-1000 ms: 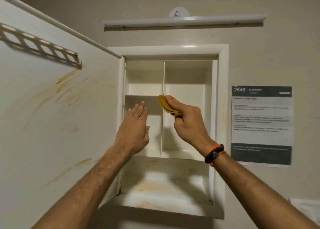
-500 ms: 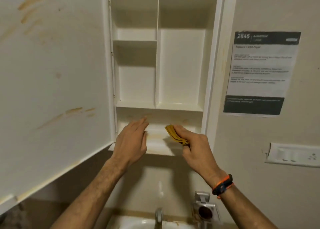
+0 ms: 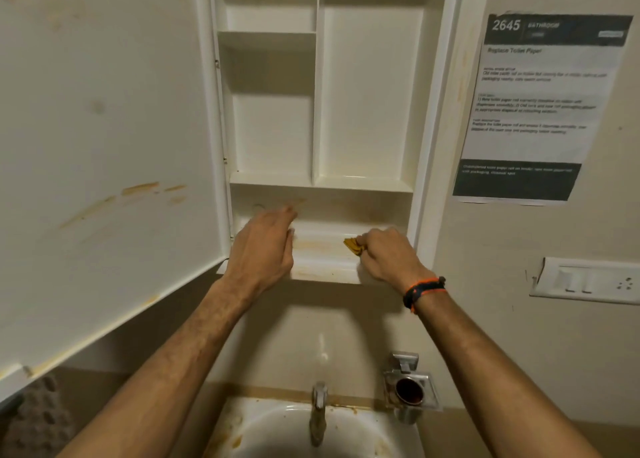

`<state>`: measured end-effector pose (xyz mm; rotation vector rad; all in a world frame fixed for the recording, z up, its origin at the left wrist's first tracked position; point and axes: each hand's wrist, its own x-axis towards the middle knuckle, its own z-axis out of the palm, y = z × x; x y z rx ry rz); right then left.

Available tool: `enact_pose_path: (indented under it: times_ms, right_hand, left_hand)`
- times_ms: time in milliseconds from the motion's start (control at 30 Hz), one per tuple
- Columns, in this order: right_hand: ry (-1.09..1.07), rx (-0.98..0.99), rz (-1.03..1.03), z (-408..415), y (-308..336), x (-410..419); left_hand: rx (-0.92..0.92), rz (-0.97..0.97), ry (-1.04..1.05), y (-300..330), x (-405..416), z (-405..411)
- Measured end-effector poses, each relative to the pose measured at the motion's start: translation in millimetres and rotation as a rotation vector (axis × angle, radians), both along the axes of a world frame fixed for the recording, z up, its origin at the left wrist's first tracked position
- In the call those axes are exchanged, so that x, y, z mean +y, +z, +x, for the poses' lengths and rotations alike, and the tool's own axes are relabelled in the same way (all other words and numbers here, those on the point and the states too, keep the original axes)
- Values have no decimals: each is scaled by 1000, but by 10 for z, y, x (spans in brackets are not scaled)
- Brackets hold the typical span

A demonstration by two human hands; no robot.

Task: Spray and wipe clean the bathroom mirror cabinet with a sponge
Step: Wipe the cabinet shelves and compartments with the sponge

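The white cabinet (image 3: 433,111) stands open, its shelves bare. Its door (image 3: 104,145) is swung out to the left and shows brown streaks on the inner face. My right hand (image 3: 388,255) grips a folded yellow sponge (image 3: 352,245) and presses it on the stained bottom shelf (image 3: 322,249), near the right side. My left hand (image 3: 265,246) hovers with relaxed fingers over the left part of that same shelf, holding nothing. No spray bottle is in view.
Below the cabinet are a stained white sink (image 3: 277,433) with a metal tap (image 3: 318,409) and a metal holder (image 3: 410,388) on the wall. A printed notice (image 3: 533,104) and a switch plate (image 3: 588,281) hang on the right wall.
Both hands dropped from the upper shelves to the bottom shelf. The sponge moved right along that shelf, and my view tilted down to show the sink.
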<state>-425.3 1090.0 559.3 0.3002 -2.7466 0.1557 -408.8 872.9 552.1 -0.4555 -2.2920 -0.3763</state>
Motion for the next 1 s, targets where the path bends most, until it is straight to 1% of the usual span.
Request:
enact_pose_path:
  times_ms: [100, 200, 267, 333, 400, 467, 533, 600, 700, 900, 933, 1000]
  right_hand:
    - [-6, -58, -26, -88, 79, -69]
    - [34, -84, -37, 4, 45, -50]
    - [78, -50, -76, 120, -42, -12]
    - [111, 2, -113, 197, -133, -12]
    - [120, 37, -105, 201, -179, -17]
    - [126, 12, -120, 156, -147, -22]
    - [116, -30, -153, 89, -74, -48]
    - [95, -43, -142, 9, -38, -101]
    - [56, -2, -110, -50, -87, -182]
    - [128, 175, -151, 176, -365, -226]
    - [129, 179, -149, 179, -366, -231]
    - [109, 123, -139, 103, -284, -263]
  left_hand:
    - [135, -1, -21, 119, -23, -15]
    - [319, 2, -48, 224, -133, -77]
    - [352, 5, -47, 307, -221, -136]
    - [279, -4, -43, 416, -305, -217]
    - [140, -42, -39, 526, -380, -317]
    - [-6, -89, -41, 618, -425, -392]
    - [-108, -123, -41, 677, -442, -421]
    - [-139, -127, -36, 704, -460, -444]
    - [-166, -158, -34, 761, -498, -479]
    - [-178, -211, -29, 801, -516, -505]
    - [-178, -212, -27, 800, -511, -507]
    - [-186, -207, -28, 803, -506, -514]
